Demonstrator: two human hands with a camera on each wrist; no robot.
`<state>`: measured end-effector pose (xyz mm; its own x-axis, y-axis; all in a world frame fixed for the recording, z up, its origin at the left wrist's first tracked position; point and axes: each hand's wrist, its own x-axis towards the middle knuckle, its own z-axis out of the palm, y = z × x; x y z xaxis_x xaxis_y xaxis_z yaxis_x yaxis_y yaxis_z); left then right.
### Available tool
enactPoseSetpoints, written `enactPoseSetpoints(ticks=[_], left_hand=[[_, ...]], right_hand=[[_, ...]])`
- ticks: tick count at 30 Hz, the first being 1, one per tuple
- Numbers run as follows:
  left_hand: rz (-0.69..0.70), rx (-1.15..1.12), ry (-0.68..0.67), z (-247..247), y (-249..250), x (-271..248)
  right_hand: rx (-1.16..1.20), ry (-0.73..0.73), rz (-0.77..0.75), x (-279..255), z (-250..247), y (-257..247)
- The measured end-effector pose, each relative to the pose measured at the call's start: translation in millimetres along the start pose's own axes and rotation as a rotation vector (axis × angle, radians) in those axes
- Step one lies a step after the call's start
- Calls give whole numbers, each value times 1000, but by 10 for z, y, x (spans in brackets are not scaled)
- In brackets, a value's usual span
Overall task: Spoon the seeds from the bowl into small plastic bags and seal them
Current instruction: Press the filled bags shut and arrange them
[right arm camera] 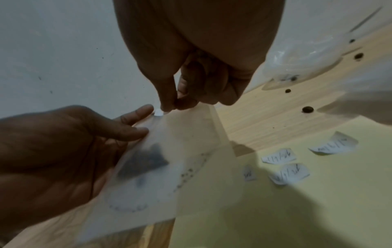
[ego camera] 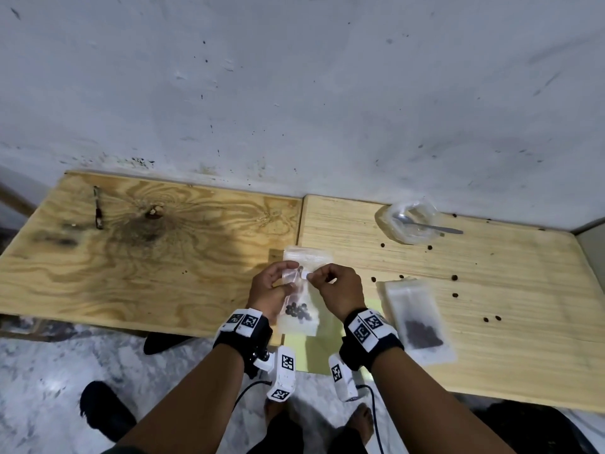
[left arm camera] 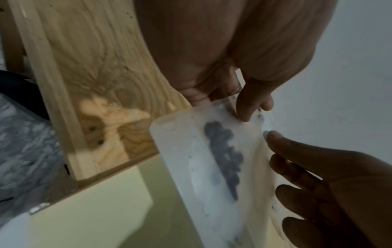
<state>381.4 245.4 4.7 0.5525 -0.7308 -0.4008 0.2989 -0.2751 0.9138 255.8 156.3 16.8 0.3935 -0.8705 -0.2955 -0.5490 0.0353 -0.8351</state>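
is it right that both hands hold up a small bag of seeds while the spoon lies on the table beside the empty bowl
Not quite. The spoon lies in the empty bowl, its handle sticking out over the rim, as the head view shows. The rest holds: the left hand and right hand hold up the small bag of seeds.

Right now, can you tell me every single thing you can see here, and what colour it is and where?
Held bag: one, clear, dark seeds inside, between both hands.
Filled bag: one, clear, lying on table right.
Bowl: one, clear plastic, far right.
Spoon: one, silver, in the bowl.
Loose seeds: several, dark, scattered on table.
Paper slips: about four, white, handwritten, on yellow sheet.
Table: wooden.
Left hand: grips held bag.
Right hand: pinches its top.
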Motion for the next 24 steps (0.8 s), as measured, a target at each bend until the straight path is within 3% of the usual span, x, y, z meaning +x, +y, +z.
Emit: enactPoseSetpoints(ticks=[5,11,15,24], left_hand=[[-6,-43,-32,39,42,-16],[18,-87,78,83,60,-31],[58,-1,144,79,54,-10],[19,4,163,111,54,-16]], right_hand=[[-129,94,11,-62,2,-55],[-32,214,63,-133,57,-90],[217,177,209,-76,42,-41],[269,182,125,-69,22,25]])
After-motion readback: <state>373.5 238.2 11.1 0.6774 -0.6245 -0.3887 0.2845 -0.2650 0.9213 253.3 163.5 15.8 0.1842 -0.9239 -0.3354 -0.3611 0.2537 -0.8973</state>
